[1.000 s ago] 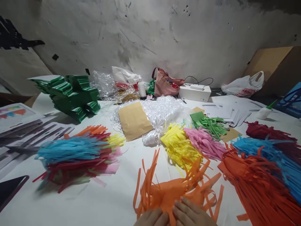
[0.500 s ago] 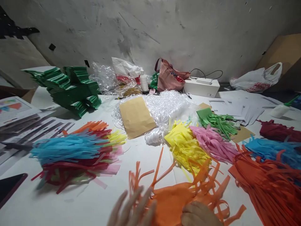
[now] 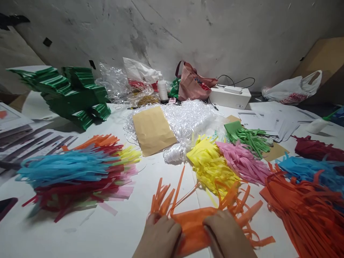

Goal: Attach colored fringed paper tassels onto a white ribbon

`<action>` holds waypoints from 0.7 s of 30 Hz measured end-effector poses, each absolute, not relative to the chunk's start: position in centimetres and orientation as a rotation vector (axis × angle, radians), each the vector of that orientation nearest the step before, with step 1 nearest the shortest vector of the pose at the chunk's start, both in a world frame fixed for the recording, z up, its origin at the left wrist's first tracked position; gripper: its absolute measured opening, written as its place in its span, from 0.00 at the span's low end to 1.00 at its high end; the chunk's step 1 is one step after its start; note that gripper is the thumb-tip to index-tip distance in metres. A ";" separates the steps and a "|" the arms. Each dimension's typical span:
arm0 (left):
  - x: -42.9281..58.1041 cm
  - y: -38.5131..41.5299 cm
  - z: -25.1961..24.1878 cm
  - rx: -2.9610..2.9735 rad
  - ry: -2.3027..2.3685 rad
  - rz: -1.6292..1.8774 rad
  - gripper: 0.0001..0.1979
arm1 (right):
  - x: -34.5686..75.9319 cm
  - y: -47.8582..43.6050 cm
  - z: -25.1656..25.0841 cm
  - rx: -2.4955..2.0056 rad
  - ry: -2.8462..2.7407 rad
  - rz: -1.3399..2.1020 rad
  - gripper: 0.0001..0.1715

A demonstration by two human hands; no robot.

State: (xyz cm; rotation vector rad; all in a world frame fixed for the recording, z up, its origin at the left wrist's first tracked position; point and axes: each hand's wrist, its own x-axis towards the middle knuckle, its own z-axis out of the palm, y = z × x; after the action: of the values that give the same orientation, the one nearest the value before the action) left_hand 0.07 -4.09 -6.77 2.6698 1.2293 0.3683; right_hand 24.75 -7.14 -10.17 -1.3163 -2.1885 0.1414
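- Grip changed over the last half second: left hand (image 3: 160, 234), spread and lifted then, now curls onto the left part of the orange fringed sheet (image 3: 194, 224); right hand (image 3: 228, 233), already on it, holds the right part.
- Judged effect: sheet controlled from both sides, middle band steadied between the hands.
- Grip state: both hands closed on the sheet; fingertips mostly hidden, exact pinch cannot be told.
- Position: near middle of the white table (image 3: 104, 238), near side of the yellow bundle (image 3: 211, 166), left of the red-orange bundle (image 3: 298, 208). Resting or slightly raised: unclear.
- Appearance: plain orange middle, far edge fairly straight; narrow strips splay at left and right, several bent or crossing.
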 end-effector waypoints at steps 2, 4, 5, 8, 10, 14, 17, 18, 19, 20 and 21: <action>0.8 -3.5 -6.8 2.723 1.312 0.390 0.14 | 24.2 -6.4 -9.5 -1.391 -2.183 0.125 0.12; 1.5 -3.0 -6.9 2.767 1.376 0.348 0.16 | 23.8 -5.9 -9.0 -1.497 -2.190 0.145 0.13; 1.9 -2.7 -7.0 2.789 1.398 0.318 0.16 | 23.6 -5.8 -8.9 -1.551 -2.189 0.146 0.14; 2.5 -2.0 -7.1 2.841 1.448 0.255 0.16 | 23.1 -5.7 -8.9 -1.631 -2.179 0.084 0.15; 2.7 -1.7 -7.3 2.850 1.480 0.228 0.14 | 22.8 -5.6 -9.1 -1.631 -2.144 0.001 0.15; 2.9 -1.5 -7.5 2.835 1.535 0.115 0.11 | 22.7 -5.5 -8.9 -1.667 -2.147 -0.141 0.16; 3.0 -1.5 -7.6 2.853 1.553 0.125 0.11 | 23.0 -5.4 -8.0 -1.641 -2.097 -0.380 0.20; 3.1 -1.5 -7.6 2.857 1.548 0.154 0.12 | 23.1 -5.4 -7.8 -1.564 -2.080 -0.456 0.20; 3.1 -1.5 -7.6 2.860 1.530 0.189 0.13 | 23.0 -5.4 -7.6 -1.451 -2.071 -0.504 0.19; 3.1 -1.4 -7.6 2.863 1.511 0.232 0.13 | 23.0 -5.5 -7.6 -1.321 -2.077 -0.517 0.16; 3.1 -1.4 -7.6 2.868 1.500 0.283 0.14 | 22.8 -5.6 -7.7 -1.198 -2.095 -0.510 0.14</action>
State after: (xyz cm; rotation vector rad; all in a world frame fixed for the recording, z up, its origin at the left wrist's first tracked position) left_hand 3.11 -1.42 -7.64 2.8678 1.4998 0.2833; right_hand 22.84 -5.57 -7.65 -1.1981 -2.0945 -0.5099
